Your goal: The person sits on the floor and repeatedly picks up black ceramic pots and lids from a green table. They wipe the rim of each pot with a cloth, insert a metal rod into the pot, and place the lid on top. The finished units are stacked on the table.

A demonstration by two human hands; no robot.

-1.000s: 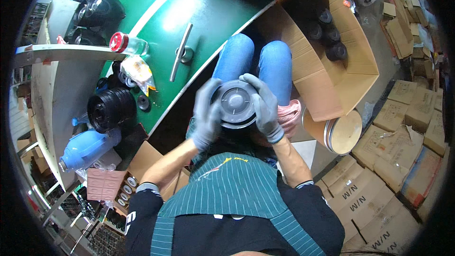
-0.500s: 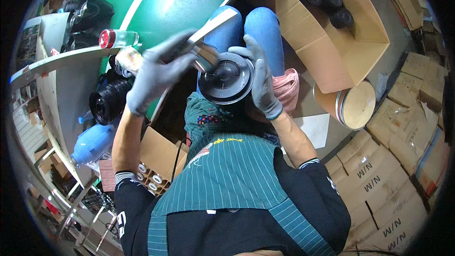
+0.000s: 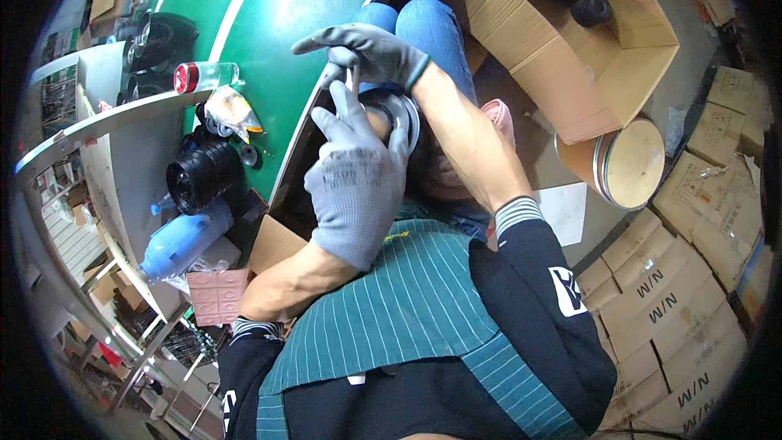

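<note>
My left hand [image 3: 354,187], in a grey glove, is closed round a flat brush near its brown bristles [image 3: 377,122]. Its back faces up and hides much of the brush. Above it, my gloved right hand [image 3: 371,49] pinches the pale handle [image 3: 352,83] of the same brush, with its upper finger stretched out to the left. A round black part with a shiny rim [image 3: 413,118] lies at my lap, just right of the left hand and partly covered by it. What supports the part underneath is hidden.
An open cardboard box [image 3: 562,90] holding black round parts stands at the right, beside a round drum [image 3: 631,163]. Stacked cartons [image 3: 652,293] are farther right. On the left are a red-lidded jar [image 3: 208,77], black rings [image 3: 199,175] and a blue bottle [image 3: 183,240].
My right hand has left the black part's edge and swung up-left onto the brush handle. The left hand has moved right and down, with the brush turned in it.
</note>
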